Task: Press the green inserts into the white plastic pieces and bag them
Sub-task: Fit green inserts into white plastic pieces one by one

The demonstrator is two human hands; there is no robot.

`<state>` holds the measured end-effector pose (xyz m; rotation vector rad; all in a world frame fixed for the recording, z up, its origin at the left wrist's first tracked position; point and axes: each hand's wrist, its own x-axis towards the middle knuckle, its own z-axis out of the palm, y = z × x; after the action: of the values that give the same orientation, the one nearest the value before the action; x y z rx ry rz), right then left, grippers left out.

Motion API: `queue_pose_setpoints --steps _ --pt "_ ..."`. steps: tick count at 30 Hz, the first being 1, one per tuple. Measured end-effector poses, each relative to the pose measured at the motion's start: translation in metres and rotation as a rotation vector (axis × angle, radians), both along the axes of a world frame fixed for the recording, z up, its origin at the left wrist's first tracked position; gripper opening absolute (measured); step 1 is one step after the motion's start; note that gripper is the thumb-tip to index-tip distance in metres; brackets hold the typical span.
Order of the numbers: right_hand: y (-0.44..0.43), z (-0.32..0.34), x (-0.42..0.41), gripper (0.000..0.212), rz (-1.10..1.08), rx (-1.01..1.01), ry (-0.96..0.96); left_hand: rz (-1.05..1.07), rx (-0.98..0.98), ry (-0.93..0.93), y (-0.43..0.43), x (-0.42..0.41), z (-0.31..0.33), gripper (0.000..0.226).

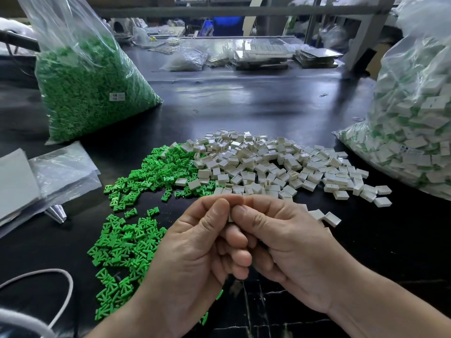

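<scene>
Working over the dark worktop (244, 101), I have the big bag of green inserts (90, 89) standing far left and the bag of finished pieces (415, 132) at far right, the one my right hand is nearer to when it comes to bagging. Between them lie the loose green inserts (136, 215) on the left and the heap of white pieces (268, 164) on the right, both just beyond my knuckles. My left hand (192, 259) and right hand (290, 254) meet at the near centre, thumbs tip to tip, each grip closed tight on one white piece (230, 217) pinched between them; only a sliver of it shows, so its long axis and whether an insert sits inside I cannot tell.
</scene>
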<state>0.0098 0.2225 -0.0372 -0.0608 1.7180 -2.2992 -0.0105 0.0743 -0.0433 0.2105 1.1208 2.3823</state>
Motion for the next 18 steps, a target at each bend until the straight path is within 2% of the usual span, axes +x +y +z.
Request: queue_pose_setpoints --steps 4,7,10,14,18 --pt "-0.004 0.003 0.001 0.036 -0.011 -0.015 0.005 0.038 0.029 0.016 0.002 -0.001 -0.002 0.018" --pt "-0.002 0.003 0.001 0.035 0.006 -0.055 0.005 -0.055 0.092 0.031 -0.002 -0.004 -0.003 0.035" --pt "0.001 0.002 0.000 0.046 0.006 -0.040 -0.013 -0.121 0.104 0.033 -0.006 -0.007 -0.004 0.034" --pt "-0.001 0.001 0.001 0.043 -0.003 -0.015 -0.007 -0.113 0.076 0.009 -0.006 -0.008 -0.003 0.035" --pt "-0.001 -0.001 0.005 0.048 0.020 -0.018 -0.015 -0.135 0.061 0.011 -0.010 -0.008 -0.001 0.035"
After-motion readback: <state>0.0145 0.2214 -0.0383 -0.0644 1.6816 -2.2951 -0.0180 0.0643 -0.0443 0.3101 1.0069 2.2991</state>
